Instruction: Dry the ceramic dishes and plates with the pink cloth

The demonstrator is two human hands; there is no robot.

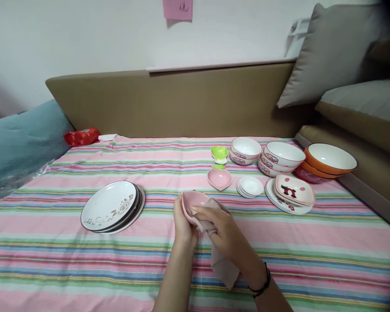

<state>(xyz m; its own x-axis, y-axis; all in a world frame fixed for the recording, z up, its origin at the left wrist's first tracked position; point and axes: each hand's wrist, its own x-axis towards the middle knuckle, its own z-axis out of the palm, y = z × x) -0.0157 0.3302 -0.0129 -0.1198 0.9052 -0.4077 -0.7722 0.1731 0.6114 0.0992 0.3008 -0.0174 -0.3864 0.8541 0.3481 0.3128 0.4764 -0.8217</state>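
Note:
My left hand (184, 225) grips a small pink bowl (192, 200) by its left side, tilted above the striped cloth. A greyish-pink cleaning cloth (225, 266) is bunched in my right hand (221, 225), whose fingers press it against the inside of the bowl. The lower part of that cloth hangs beneath my right wrist. Just beyond the bowl lies a pink heart-shaped dish (219, 178). Part of the bowl's right rim is hidden by the cloth and my right hand.
A plate stack (108, 206) lies left. Right stand small white dishes (251, 186), a square patterned dish (295, 190) on plates, white bowls (246, 149) and orange bowls (331, 160). A green leaf-shaped dish (219, 154) lies behind. A brown backboard (169, 104) borders the striped cloth (123, 268).

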